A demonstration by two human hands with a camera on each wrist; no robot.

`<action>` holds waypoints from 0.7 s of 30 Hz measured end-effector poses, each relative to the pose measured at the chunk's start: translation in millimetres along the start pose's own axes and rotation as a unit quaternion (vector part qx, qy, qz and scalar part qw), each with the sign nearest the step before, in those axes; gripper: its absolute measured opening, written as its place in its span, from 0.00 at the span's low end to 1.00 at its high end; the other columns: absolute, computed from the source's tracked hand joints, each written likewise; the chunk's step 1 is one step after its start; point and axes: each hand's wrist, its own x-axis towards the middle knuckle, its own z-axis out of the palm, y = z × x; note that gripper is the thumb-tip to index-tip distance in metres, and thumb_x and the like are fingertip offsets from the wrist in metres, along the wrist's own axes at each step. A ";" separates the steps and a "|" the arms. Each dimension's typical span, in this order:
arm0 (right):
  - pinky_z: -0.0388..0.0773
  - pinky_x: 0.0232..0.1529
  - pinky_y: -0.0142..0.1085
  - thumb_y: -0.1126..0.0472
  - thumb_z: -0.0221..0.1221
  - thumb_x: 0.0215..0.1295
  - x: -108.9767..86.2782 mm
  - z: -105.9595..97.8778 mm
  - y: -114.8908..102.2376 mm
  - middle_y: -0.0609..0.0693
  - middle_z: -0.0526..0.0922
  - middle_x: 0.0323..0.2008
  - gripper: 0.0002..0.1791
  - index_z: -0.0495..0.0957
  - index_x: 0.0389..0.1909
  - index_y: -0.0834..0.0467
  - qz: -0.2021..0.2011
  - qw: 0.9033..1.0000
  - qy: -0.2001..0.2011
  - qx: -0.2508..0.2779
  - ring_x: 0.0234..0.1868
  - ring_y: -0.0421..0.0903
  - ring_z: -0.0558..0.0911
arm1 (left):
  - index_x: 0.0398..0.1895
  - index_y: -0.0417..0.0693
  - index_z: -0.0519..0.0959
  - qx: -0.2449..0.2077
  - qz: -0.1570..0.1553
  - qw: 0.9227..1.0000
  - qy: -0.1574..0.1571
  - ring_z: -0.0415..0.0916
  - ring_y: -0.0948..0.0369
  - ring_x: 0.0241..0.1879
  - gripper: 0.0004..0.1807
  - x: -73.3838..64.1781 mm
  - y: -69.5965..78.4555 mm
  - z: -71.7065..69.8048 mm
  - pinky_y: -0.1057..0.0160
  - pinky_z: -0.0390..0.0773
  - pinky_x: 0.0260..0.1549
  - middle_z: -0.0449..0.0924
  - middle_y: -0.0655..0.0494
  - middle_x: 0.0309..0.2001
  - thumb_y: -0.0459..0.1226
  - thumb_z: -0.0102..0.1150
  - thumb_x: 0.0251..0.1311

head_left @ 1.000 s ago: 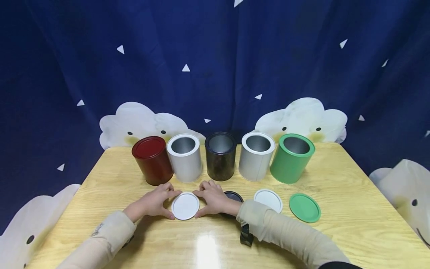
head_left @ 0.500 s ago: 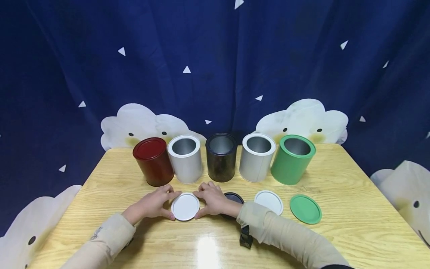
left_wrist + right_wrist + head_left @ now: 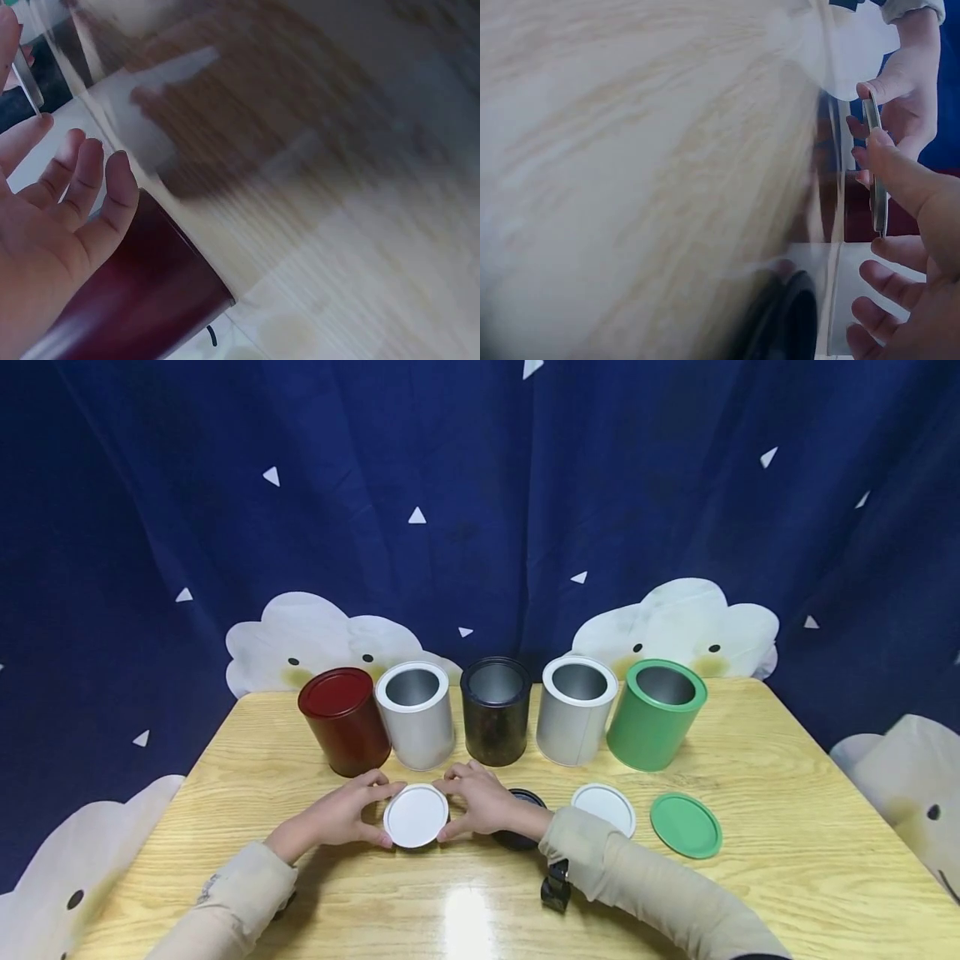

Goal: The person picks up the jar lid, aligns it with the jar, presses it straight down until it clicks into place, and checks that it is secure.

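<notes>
A round white lid point(image 3: 416, 816) is held by its edge between my two hands, close over the wooden table. My left hand point(image 3: 341, 814) grips its left side with thumb and forefinger; my right hand point(image 3: 480, 802) grips the right side the same way. Seen edge-on in the right wrist view, the lid point(image 3: 874, 165) stands apart from the tabletop, and the other fingers of the right hand point(image 3: 907, 255) are spread below it. Behind the lid stands an uncovered white can point(image 3: 420, 731). A dark red can point(image 3: 150, 285) with its lid on shows beside the left hand.
To the right of the white can stand an uncovered black can point(image 3: 496, 718), a second white can point(image 3: 573, 727) and a green can point(image 3: 652, 727). A black lid point(image 3: 517, 839), partly under the right forearm, a white lid point(image 3: 604, 808) and a green lid point(image 3: 686, 825) lie on the table point(image 3: 787, 860).
Both hands have raised the white lid slightly off the table and shifted it a little away from the person. The cans and other lids stay in place.
</notes>
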 end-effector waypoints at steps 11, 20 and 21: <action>0.64 0.42 0.35 0.46 0.71 0.40 -0.3 -17.2 -0.6 0.49 0.73 0.45 0.38 0.74 0.55 0.56 -0.022 0.998 0.020 0.048 0.43 0.45 0.66 | 0.57 0.39 0.72 -0.029 0.022 0.999 0.030 0.69 0.57 0.40 0.41 3.0 4.2 -11.0 0.59 0.70 0.40 0.68 0.55 0.40 0.47 0.72 0.37; 0.65 0.44 0.38 0.48 0.71 0.40 -2.0 -25.1 -1.0 0.50 0.73 0.47 0.39 0.74 0.56 0.56 -0.030 0.997 0.029 0.071 0.45 0.46 0.66 | 0.57 0.42 0.72 -0.059 0.024 0.997 0.040 0.68 0.57 0.39 0.40 3.2 9.1 -17.3 0.56 0.72 0.37 0.68 0.58 0.39 0.43 0.74 0.35; 0.66 0.44 0.39 0.48 0.71 0.40 -1.9 -26.0 -0.7 0.50 0.73 0.48 0.39 0.74 0.56 0.56 -0.032 0.997 0.028 0.071 0.45 0.46 0.66 | 0.57 0.43 0.72 -0.062 0.023 0.997 0.041 0.68 0.57 0.39 0.40 3.5 10.0 -17.8 0.57 0.72 0.36 0.68 0.58 0.39 0.43 0.74 0.35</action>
